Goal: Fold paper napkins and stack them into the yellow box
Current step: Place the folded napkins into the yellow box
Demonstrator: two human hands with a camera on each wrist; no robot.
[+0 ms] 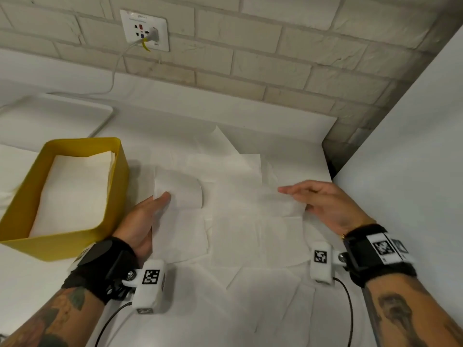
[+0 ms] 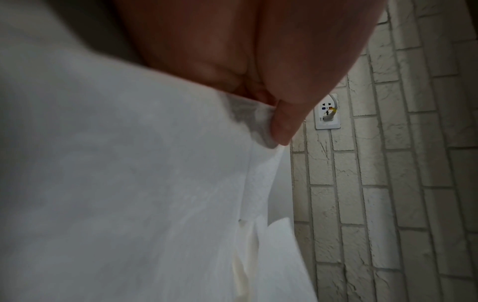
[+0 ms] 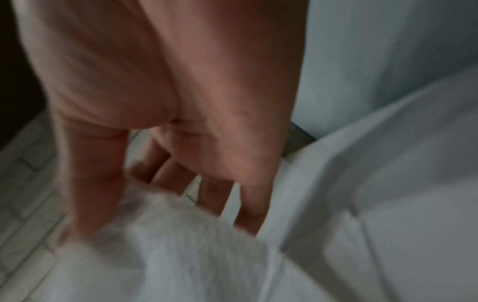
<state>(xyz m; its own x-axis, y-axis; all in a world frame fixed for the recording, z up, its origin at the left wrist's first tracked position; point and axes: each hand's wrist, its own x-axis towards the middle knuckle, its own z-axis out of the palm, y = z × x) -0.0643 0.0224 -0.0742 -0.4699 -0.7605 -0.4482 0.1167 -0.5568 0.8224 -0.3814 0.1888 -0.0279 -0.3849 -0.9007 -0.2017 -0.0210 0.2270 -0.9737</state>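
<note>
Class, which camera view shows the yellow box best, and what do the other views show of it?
The head view. There the yellow box appears nearly whole, left of the left hand, with folded napkins stacked inside. The left wrist view shows only thumb, napkin and brick wall; the right wrist view shows blurred fingers and napkin. Neither shows the box.

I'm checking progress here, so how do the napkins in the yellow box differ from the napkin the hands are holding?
The napkins in the yellow box are folded and lie flat in a stack; the held napkin is spread open between the left hand and right hand. The boxed ones sit inside the yellow box; the held one is over loose napkins on the table. Both are plain white paper.
</note>
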